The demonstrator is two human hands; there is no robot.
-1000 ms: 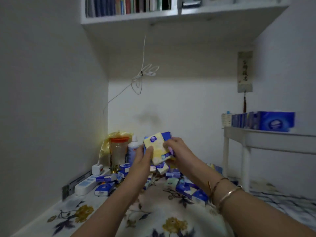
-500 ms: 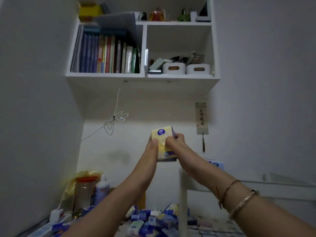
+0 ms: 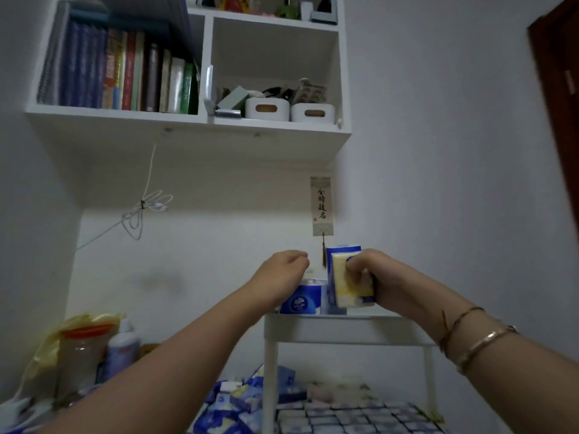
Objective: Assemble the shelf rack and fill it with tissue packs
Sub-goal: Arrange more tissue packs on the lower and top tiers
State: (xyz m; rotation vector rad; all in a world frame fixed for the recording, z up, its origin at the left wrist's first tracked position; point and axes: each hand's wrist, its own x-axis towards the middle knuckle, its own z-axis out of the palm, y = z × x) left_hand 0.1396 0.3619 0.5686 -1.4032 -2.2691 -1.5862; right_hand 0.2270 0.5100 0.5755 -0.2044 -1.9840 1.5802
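Note:
A white shelf rack (image 3: 344,332) stands on the floral surface, with blue tissue packs (image 3: 301,300) upright on its top tier. My right hand (image 3: 372,274) grips a yellow-and-blue tissue pack (image 3: 343,288) and holds it just above the top tier, next to the blue packs. My left hand (image 3: 283,272) hovers left of it with fingers curled, holding nothing. A pile of loose tissue packs (image 3: 233,405) lies below, left of the rack's legs. More packs fill the lower tier (image 3: 354,418).
A white wall shelf (image 3: 188,120) with books and two white bins hangs overhead. A jar with an orange lid (image 3: 83,349), a white bottle (image 3: 122,349) and a yellow bag stand at lower left. A scroll (image 3: 321,205) hangs on the wall. A dark door (image 3: 560,104) is at right.
Both hands moved right and up from the pile to the rack's top tier. My left hand let go of the yellow pack, which my right hand alone now holds.

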